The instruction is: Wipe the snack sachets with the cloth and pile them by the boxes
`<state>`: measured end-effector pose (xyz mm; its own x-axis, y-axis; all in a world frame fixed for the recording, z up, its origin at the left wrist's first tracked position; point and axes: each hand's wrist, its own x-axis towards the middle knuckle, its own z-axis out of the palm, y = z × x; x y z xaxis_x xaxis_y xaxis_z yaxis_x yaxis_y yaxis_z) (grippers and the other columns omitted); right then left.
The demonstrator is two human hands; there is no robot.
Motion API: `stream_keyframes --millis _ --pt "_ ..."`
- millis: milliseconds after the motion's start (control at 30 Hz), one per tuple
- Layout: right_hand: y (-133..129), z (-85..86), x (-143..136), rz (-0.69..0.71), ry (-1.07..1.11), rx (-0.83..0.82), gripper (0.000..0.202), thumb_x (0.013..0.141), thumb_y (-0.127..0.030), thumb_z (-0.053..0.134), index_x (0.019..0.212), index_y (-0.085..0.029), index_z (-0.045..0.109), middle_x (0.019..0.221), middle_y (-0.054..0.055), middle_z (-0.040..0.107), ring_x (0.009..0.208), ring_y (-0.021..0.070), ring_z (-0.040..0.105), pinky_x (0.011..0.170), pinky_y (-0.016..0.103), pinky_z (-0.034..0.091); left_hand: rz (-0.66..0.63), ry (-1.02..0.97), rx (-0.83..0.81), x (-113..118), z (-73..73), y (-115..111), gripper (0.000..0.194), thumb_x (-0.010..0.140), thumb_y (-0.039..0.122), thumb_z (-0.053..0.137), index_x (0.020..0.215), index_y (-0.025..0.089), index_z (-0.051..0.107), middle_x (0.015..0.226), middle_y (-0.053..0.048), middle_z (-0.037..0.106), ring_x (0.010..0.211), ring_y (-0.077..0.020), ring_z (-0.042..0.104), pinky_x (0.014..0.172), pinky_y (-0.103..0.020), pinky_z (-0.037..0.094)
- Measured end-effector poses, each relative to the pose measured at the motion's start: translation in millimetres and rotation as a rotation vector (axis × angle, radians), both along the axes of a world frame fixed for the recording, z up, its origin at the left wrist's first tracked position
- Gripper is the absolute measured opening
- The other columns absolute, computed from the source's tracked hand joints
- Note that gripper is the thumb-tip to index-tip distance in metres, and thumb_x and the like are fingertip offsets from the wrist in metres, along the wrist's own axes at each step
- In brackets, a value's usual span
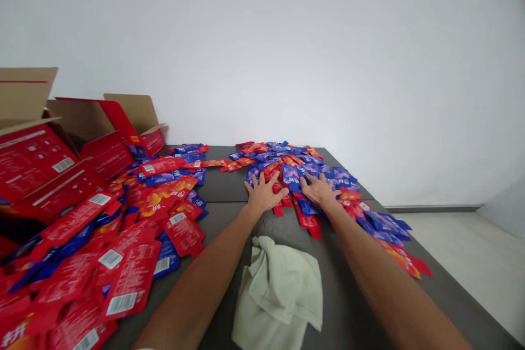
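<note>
1. White wall fills the background from ten o'clock to two; below it I have a dark tabletop, with pale floor at four o'clock.
2. At twelve o'clock lies the far pile of red, orange and blue-purple packets, trailing along the tabletop edge toward four o'clock.
3. My left hand is open, fingers spread over packets at the pile's near left edge.
4. My right hand, just toward one o'clock, is also open, its spread fingers on blue-purple packets; neither is clenched.
5. From seven to ten o'clock I see a larger heap of similar packets, beside open red boxes.
6. At six o'clock, between my forearms, sits a crumpled pale cloth.
</note>
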<state>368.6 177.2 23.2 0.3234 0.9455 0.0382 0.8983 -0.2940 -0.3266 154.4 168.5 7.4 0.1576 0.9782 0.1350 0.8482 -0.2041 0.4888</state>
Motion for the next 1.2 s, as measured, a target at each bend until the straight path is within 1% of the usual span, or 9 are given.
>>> stream_keyframes --millis 233,500,733,900,967,1033,1100,1167,1200 --pt "-26.1 0.3 -25.0 0.131 -0.007 0.016 0.061 0.092 -0.068 0.030 0.145 -0.041 0.044 0.154 0.009 0.032 0.133 0.0497 0.034 0.098 0.078 0.026 -0.077 0.004 -0.022 -10.8 -6.6 -19.1 0.083 0.079 0.075 0.046 0.151 0.035 0.033 0.160 -0.014 0.027 0.148 -0.0442 0.011 0.113 -0.068 0.004" --pt "-68.0 4.9 -49.6 0.195 -0.025 0.004 0.058 0.092 -0.067 0.033 0.143 -0.043 0.046 0.151 0.008 0.035 0.131 0.0468 0.039 0.098 0.072 0.032 -0.104 -0.018 -0.032 -34.8 -7.7 -60.9 0.081 0.080 0.073 0.046 0.149 0.031 0.037 0.158 -0.015 0.032 0.148 -0.0394 0.018 0.115 -0.062 0.007" --pt "-104.7 9.2 -68.5 0.242 -0.016 -0.013 0.056 0.093 -0.065 0.032 0.143 -0.042 0.046 0.155 0.008 0.032 0.135 0.0462 0.036 0.098 0.074 0.029 -0.078 -0.006 -0.072 -55.4 -2.6 -101.2 0.081 0.081 0.070 0.049 0.150 0.031 0.035 0.160 -0.014 0.028 0.150 -0.0378 0.013 0.116 -0.060 0.007" --pt "-128.4 21.7 -80.4 0.229 -0.038 -0.007 0.056 0.094 -0.062 0.036 0.147 -0.043 0.039 0.157 0.007 0.031 0.140 0.0471 0.028 0.102 0.075 0.018 -0.067 -0.050 -0.102 -63.7 4.4 -124.8 0.067 0.086 0.064 0.046 0.146 0.036 0.041 0.161 -0.008 0.028 0.150 -0.0356 0.014 0.116 -0.061 0.008" --pt "-140.9 30.4 -86.5 0.249 -0.085 0.072 0.054 0.096 -0.057 0.038 0.148 -0.040 0.039 0.156 0.008 0.035 0.142 0.0447 0.025 0.106 0.072 0.014 -0.042 -0.091 -0.072 -66.2 7.8 -132.3 0.055 0.089 0.057 0.044 0.139 0.035 0.051 0.159 -0.007 0.032 0.149 -0.0335 0.016 0.117 -0.060 0.009" --pt "-154.6 40.0 -93.8 0.266 -0.141 0.219 0.049 0.098 -0.049 0.036 0.143 -0.034 0.047 0.152 0.008 0.041 0.143 0.0407 0.023 0.109 0.066 0.015 0.012 -0.155 -0.007 -67.3 12.6 -136.4 0.043 0.093 0.048 0.041 0.123 0.030 0.065 0.153 -0.007 0.043 0.146 -0.0305 0.025 0.117 -0.054 0.014" --pt "-168.3 48.0 -102.3 0.289 -0.153 0.308 0.043 0.101 -0.040 0.031 0.127 -0.025 0.062 0.138 0.012 0.055 0.135 0.0348 0.038 0.108 0.054 0.026 0.078 -0.220 0.051 -66.1 19.4 -135.9 0.041 0.095 0.042 0.036 0.104 0.025 0.072 0.139 -0.010 0.058 0.136 -0.0285 0.040 0.114 -0.049 0.023" --pt "-180.7 52.3 -111.5 0.362 -0.149 0.254 0.040 0.100 -0.032 0.033 0.109 -0.017 0.068 0.116 0.016 0.067 0.114 0.0290 0.055 0.100 0.042 0.036 0.131 -0.268 0.073 -62.3 26.8 -131.1 0.047 0.095 0.042 0.032 0.089 0.021 0.073 0.117 -0.014 0.068 0.121 -0.0284 0.052 0.106 -0.046 0.032" --pt "-186.2 52.9 -116.1 0.387 -0.152 0.231 0.037 0.099 -0.030 0.035 0.105 -0.015 0.069 0.109 0.016 0.069 0.107 0.0273 0.059 0.097 0.039 0.039 0.147 -0.290 0.075 -59.5 30.0 -127.7 0.049 0.095 0.045 0.033 0.082 0.019 0.073 0.106 -0.015 0.071 0.113 -0.0287 0.056 0.103 -0.045 0.034"
